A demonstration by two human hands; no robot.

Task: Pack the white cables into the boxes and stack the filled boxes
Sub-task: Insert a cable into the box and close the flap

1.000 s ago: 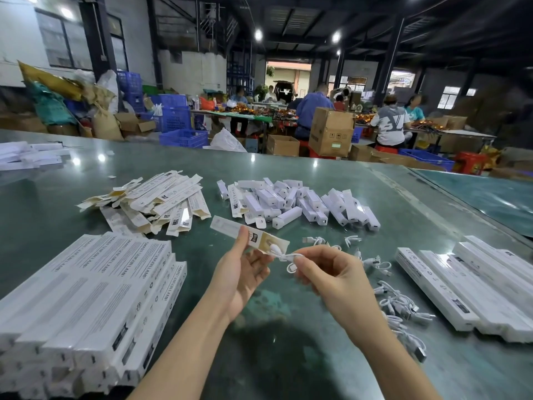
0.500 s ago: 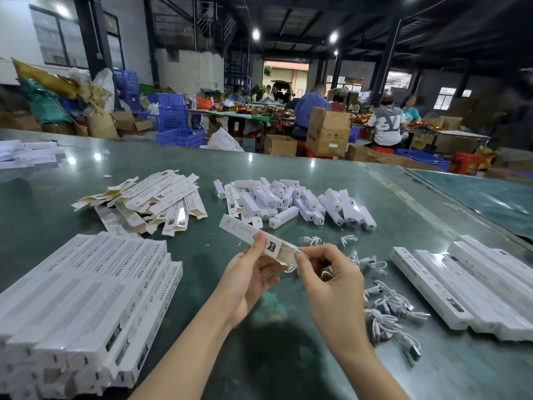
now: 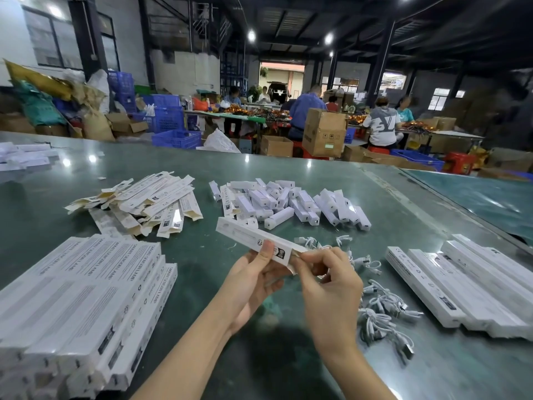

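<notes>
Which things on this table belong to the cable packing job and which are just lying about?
Job:
held box, in left hand, right hand at its end
loose white cables
stacked boxes
flat unfolded boxes

Lying about:
short white blocks
long boxes at right

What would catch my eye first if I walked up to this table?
Probably the two hands in the middle: the left hand holds a long white box while the right hand pinches its near end. Next, the big stack of boxes at left and the loose white cables at right.
</notes>
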